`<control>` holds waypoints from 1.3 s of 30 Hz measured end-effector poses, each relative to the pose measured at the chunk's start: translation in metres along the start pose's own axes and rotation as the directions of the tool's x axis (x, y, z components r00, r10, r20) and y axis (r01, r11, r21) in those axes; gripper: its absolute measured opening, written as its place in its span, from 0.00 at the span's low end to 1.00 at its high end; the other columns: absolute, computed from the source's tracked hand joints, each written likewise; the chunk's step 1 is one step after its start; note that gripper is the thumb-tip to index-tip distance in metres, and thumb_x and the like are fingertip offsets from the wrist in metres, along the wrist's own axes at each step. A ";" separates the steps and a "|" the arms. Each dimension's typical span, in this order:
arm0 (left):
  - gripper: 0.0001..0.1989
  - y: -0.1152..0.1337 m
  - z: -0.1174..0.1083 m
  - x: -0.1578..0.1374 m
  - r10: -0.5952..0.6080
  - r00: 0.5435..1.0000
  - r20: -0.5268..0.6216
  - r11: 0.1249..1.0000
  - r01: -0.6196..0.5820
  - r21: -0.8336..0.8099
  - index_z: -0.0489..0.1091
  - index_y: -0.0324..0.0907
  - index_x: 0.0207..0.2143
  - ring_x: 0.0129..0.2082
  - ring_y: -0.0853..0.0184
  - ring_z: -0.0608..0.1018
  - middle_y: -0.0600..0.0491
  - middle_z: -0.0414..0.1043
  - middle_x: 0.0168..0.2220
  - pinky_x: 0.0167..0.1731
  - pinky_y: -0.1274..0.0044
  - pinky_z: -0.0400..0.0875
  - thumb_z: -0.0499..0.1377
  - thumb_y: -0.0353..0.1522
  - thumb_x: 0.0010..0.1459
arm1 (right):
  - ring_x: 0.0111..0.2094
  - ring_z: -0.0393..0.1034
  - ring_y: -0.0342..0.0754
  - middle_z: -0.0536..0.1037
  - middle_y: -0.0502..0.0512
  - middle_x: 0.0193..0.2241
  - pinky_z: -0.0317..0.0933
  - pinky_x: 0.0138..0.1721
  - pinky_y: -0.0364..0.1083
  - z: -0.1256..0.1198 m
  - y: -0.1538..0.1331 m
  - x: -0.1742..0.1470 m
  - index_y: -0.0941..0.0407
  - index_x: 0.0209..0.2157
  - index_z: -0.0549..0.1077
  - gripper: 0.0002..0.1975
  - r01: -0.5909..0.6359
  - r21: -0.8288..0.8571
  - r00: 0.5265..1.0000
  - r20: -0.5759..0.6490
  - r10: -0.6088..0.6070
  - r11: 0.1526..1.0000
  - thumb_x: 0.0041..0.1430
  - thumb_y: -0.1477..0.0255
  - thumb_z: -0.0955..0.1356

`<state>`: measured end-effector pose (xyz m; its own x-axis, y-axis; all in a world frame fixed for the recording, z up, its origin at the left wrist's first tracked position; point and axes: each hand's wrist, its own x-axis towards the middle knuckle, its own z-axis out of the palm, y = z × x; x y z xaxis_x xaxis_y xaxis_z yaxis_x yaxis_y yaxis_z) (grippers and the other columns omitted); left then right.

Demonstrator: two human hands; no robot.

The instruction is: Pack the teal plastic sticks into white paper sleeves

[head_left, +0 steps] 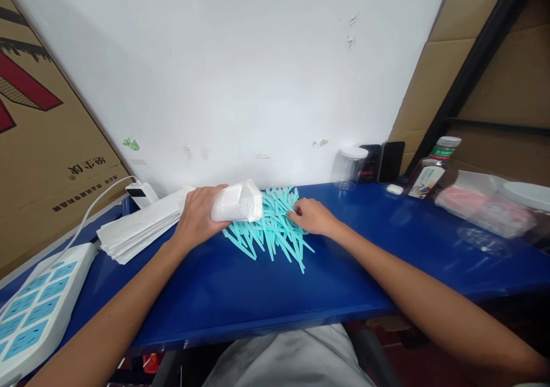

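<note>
White bag [238, 203] in left hand [199, 212] partly hides turquoise sticks [277, 226]

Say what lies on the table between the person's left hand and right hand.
In the head view, a pile of turquoise sticks lies between the left hand, which holds a white bag, and the right hand.

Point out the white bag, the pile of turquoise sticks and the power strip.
White bag [234, 203]: head view, middle of its visible side.
Pile of turquoise sticks [275, 224]: head view, middle of the heap.
Power strip [42, 310]: head view, middle of its socket face.
</note>
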<state>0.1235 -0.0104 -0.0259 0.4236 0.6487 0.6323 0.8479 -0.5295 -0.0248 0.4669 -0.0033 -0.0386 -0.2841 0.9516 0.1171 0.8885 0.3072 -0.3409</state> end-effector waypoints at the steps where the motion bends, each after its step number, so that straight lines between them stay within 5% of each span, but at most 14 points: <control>1: 0.36 -0.001 0.000 0.000 -0.002 1.000 0.000 1.000 0.002 0.004 0.65 0.46 0.65 0.57 0.46 0.76 0.44 0.76 0.58 0.56 0.59 0.64 0.67 0.44 0.56 | 0.28 0.73 0.50 0.79 0.57 0.26 0.50 0.28 0.46 -0.002 0.001 -0.001 0.54 0.24 0.68 0.20 0.002 -0.011 1.000 0.004 -0.002 1.000 0.71 0.64 0.67; 6: 0.36 -0.003 0.000 0.000 0.006 1.000 0.004 1.000 -0.006 0.010 0.65 0.45 0.65 0.55 0.46 0.76 0.43 0.77 0.57 0.54 0.60 0.65 0.67 0.43 0.57 | 0.28 0.71 0.50 0.79 0.58 0.28 0.47 0.28 0.47 -0.016 0.007 -0.005 0.54 0.26 0.69 0.18 -0.002 -0.063 0.999 -0.039 0.000 0.998 0.73 0.68 0.65; 13: 0.35 -0.006 0.003 0.000 0.006 0.999 0.043 1.000 -0.006 0.005 0.66 0.46 0.65 0.55 0.45 0.77 0.43 0.77 0.57 0.53 0.60 0.66 0.67 0.42 0.56 | 0.31 0.75 0.50 0.84 0.58 0.33 0.53 0.30 0.46 -0.029 0.029 0.000 0.55 0.31 0.77 0.14 -0.006 0.068 0.999 -0.043 0.009 0.998 0.71 0.73 0.64; 20: 0.34 -0.006 0.003 0.001 0.008 0.997 0.072 1.000 -0.009 0.012 0.67 0.47 0.65 0.54 0.45 0.77 0.44 0.77 0.55 0.51 0.59 0.67 0.66 0.41 0.56 | 0.34 0.76 0.51 0.85 0.59 0.35 0.57 0.33 0.45 -0.036 0.040 0.002 0.55 0.32 0.77 0.16 -0.013 0.132 0.990 -0.135 0.031 0.991 0.75 0.70 0.63; 29: 0.34 -0.005 0.001 0.003 0.004 0.994 0.110 1.000 -0.004 0.003 0.67 0.47 0.64 0.53 0.46 0.78 0.44 0.78 0.54 0.51 0.59 0.66 0.66 0.42 0.56 | 0.30 0.71 0.49 0.82 0.56 0.31 0.55 0.33 0.45 -0.042 0.033 -0.002 0.55 0.32 0.75 0.16 0.114 0.173 0.977 -0.197 -0.079 0.978 0.74 0.69 0.62; 39: 0.33 -0.006 0.002 0.002 0.013 0.995 0.101 1.000 -0.012 -0.012 0.67 0.46 0.65 0.53 0.47 0.77 0.45 0.78 0.54 0.51 0.60 0.66 0.65 0.42 0.58 | 0.22 0.66 0.45 0.71 0.49 0.24 0.59 0.28 0.45 -0.046 0.027 -0.002 0.54 0.32 0.70 0.20 0.278 0.555 0.944 -0.308 -0.117 0.784 0.73 0.55 0.63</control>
<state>0.1201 -0.0044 -0.0261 0.4650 0.6937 0.5501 0.8388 -0.5439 -0.0232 0.5083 0.0026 -0.0057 -0.2614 0.8603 0.4377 0.4172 0.5096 -0.7525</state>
